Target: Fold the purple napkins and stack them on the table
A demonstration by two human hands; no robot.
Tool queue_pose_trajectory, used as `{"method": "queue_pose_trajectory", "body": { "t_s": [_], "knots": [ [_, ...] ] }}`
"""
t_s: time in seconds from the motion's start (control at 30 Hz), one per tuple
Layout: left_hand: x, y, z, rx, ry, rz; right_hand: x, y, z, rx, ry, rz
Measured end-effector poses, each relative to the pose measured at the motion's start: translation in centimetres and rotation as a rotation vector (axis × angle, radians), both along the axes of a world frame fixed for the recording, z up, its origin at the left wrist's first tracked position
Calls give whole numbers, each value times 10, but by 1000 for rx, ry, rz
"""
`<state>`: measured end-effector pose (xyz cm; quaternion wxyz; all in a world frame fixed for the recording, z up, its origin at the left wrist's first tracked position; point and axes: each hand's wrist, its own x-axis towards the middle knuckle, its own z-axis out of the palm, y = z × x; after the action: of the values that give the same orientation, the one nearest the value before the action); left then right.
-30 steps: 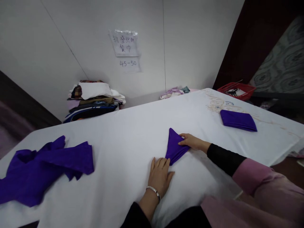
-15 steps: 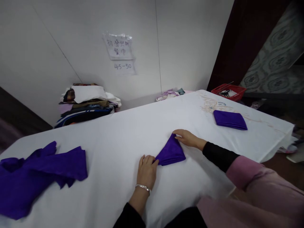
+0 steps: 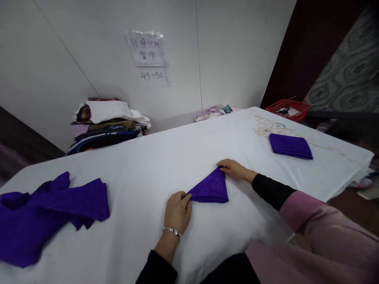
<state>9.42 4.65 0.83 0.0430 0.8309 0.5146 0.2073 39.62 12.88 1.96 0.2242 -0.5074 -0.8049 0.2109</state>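
Observation:
A purple cloth napkin folded into a triangle (image 3: 211,188) lies on the white tablecloth (image 3: 166,157) in front of me. My left hand (image 3: 177,211), with a silver bracelet at the wrist, pinches the triangle's near left corner. My right hand (image 3: 233,169) has its fingers closed on the far top corner. A finished, folded purple napkin (image 3: 290,146) lies flat at the far right of the table.
A heap of loose purple napkins (image 3: 50,213) lies at the left. A stack of folded fabrics (image 3: 106,122) sits against the white wall under a paper sign (image 3: 146,49). More cloth (image 3: 213,112) lies at the far edge; a red basket (image 3: 288,109) stands beyond the right corner.
The triangle has been turned from pointing away to lying wider across. My left hand went from flat beside it to pinching its corner; my right hand moved to the top corner.

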Motion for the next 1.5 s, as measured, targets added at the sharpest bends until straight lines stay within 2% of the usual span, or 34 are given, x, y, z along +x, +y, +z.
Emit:
{"method": "queue_pose_trajectory", "body": {
  "t_s": [0.13, 0.3, 0.43, 0.6, 0.87, 0.97, 1.1, 1.3, 1.5],
  "knots": [
    [1, -2, 2, -33, -22, -18, -11, -24, 8, 134, 127, -16],
    [0, -1, 0, -57, -67, -1, -32, -74, 21, 137, 86, 284],
    [0, -1, -1, -69, -107, -13, -33, -94, 17, 153, -34, 348],
    [-3, -1, 0, -75, -136, -8, -30, -102, 11, 182, -115, 335],
    [-16, -7, 1, -12, -242, 126, -30, -112, 7, 232, -127, 293],
    [-7, -15, 2, 9, -220, 70, -30, -113, 5, 242, -137, 282],
    [8, -18, 2, -6, -72, -38, -30, -114, 4, 236, -159, 264],
    [12, -8, -1, -17, 86, -28, -31, -116, 6, 242, -170, 240],
    [18, -14, 7, 7, 54, -16, -34, -114, 4, 239, -190, 226]
  ]
}}
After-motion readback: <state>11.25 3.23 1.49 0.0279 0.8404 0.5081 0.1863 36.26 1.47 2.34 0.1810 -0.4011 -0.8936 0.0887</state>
